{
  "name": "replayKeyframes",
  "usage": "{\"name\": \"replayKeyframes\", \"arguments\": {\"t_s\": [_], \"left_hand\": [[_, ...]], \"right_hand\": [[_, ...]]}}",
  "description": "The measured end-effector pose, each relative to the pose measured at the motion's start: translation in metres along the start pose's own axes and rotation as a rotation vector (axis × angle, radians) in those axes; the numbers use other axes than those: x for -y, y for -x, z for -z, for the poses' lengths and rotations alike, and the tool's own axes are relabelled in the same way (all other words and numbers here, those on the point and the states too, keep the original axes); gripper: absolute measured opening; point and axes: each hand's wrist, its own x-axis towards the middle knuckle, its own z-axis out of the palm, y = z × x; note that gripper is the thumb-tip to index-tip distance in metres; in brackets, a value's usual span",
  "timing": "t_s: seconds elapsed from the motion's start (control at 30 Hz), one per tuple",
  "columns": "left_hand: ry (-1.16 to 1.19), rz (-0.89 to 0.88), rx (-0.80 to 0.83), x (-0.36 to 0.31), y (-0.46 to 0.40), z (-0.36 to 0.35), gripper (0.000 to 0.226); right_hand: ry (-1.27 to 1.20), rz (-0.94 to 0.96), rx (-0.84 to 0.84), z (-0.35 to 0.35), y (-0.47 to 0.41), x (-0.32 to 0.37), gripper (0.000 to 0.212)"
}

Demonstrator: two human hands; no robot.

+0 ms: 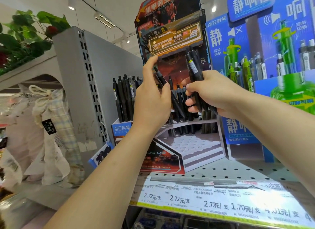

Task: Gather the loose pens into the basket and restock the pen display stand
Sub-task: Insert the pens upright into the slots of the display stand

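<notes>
A shop aisle under ceiling lights, with a perforated shelf (221, 173) carrying cardboard pen displays above a strip of price tags (213, 203). At the shelf's left end cloth bags (39, 126) hang beside a grey panel (95, 85). Next comes a small box of pens (124, 99), then the stand (172, 85), its stepped base of holes (192, 142) mostly unfilled. The left hand (151, 99) pinches one pen (168, 94) slantwise over the back rows. The right hand (211, 94) grips a bundle (196, 75) of pens upright, just beside it. A blue display (265, 61) stands toward the shelf's right end. No basket is in view. The risks, as judged: the slanted pen could miss its hole and tip its standing neighbours, and the crowded bundle could shed a pen if that grip loosens.
</notes>
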Motion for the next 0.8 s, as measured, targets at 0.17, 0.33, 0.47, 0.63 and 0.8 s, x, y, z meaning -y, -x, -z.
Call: {"name": "replayKeyframes", "arguments": {"t_s": [0.17, 0.33, 0.47, 0.63, 0.8], "left_hand": [[-0.119, -0.02, 0.006, 0.0036, -0.0021, -0.0028, 0.045], [-0.23, -0.045, 0.028, 0.0052, -0.0027, -0.0039, 0.039], [-0.215, -0.044, 0.059, 0.0056, -0.0029, -0.0053, 0.041], [-0.224, 0.001, 0.1, 0.0045, -0.0031, -0.0032, 0.04], [-0.532, 0.125, 0.447, 0.0023, -0.0027, -0.0086, 0.075]], "right_hand": [[0.028, 0.025, 0.002, 0.0006, 0.0003, 0.0, 0.014], [0.152, 0.065, -0.002, 0.0015, 0.0024, 0.0009, 0.014], [0.17, 0.073, 0.01, 0.001, 0.0029, 0.0012, 0.017], [0.162, 0.064, -0.002, 0.0004, 0.0012, 0.0006, 0.013], [0.163, 0.035, -0.024, 0.0012, -0.0006, -0.0006, 0.008]]}}
